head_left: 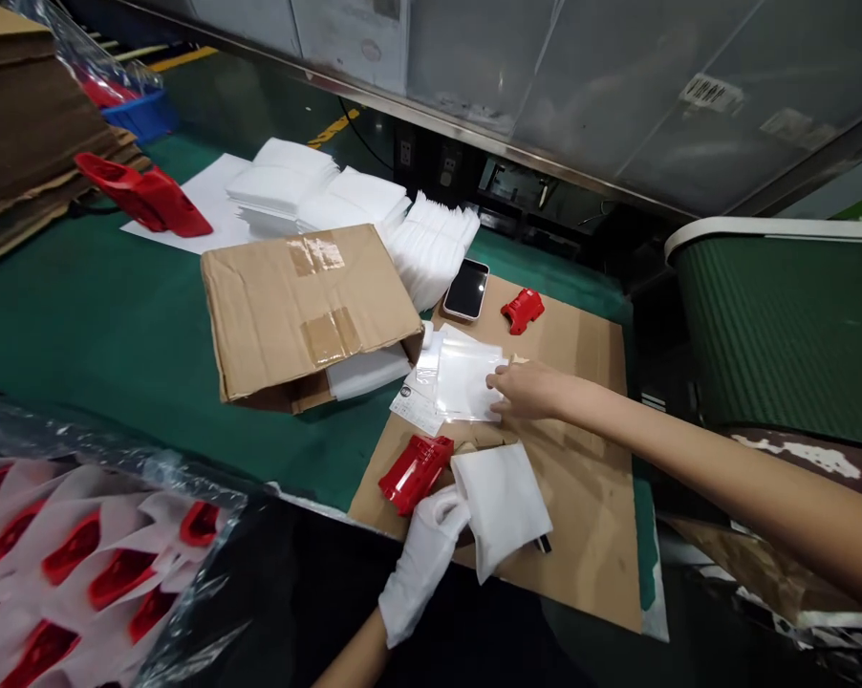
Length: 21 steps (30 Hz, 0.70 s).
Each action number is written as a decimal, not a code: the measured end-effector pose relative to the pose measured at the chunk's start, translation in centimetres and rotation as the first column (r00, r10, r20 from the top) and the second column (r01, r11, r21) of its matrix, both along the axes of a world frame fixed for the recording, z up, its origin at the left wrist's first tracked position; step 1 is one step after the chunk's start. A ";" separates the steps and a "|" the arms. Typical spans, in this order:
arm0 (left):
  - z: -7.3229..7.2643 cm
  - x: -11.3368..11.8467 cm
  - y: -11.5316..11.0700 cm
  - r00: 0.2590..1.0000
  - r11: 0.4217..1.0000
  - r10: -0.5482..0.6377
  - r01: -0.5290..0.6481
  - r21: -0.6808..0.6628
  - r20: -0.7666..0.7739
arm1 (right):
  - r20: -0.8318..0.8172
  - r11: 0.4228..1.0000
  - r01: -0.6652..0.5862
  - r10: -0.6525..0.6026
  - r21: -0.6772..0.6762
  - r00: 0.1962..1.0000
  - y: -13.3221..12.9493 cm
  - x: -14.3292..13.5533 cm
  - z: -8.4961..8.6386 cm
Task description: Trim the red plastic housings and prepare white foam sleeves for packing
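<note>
My left hand [427, 549], in a white glove, pinches the edge of a white foam pouch [504, 506] near the front edge of the cardboard sheet [589, 535]. Just behind that glove lies a glossy red part [415, 473]. My bare right hand [527, 390] reaches in from the right, its fingers bent at the right edge of a stack of clear plastic bags [468, 377]; whether they grip a bag is too small to tell. Under the bags is a printed paper [418, 406]. A smaller red part [523, 311] lies behind my right hand.
An open cardboard box [309, 315] lies left of the bags, with stacks of white foam pouches [284, 182] behind it. A phone [466, 289] rests near them. More red parts [144, 196] sit back left. Wrapped red parts [73, 564] fill a plastic-lined container at front left.
</note>
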State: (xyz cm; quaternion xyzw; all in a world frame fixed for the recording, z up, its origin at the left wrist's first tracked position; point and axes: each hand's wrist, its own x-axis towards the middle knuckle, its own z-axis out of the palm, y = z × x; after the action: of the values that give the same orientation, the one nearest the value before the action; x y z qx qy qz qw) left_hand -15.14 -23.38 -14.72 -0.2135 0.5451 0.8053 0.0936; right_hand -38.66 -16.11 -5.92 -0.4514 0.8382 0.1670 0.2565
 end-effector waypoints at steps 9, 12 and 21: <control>-0.6 2.1 1.2 0.980 0.984 0.170 -0.164 -0.067 0.101 | 0.016 0.819 0.200 -0.227 -0.537 0.974 6.5 10.3 -2.6; -1.0 1.9 1.8 0.962 0.969 0.230 -0.213 -0.128 0.148 | 0.000 0.724 0.204 -0.271 -0.658 0.963 8.9 13.4 -8.0; -0.1 2.0 2.0 0.953 0.950 0.276 -0.251 -0.183 0.124 | 0.227 0.461 0.441 -0.448 -0.770 0.865 10.5 15.0 -10.4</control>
State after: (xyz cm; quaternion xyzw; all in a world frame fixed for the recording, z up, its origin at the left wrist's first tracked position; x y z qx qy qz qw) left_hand -13.15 -21.34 -14.83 -0.3505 0.5681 0.7445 0.0072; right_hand -23.70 -5.59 -16.32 -0.2825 0.9099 -0.2986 0.0565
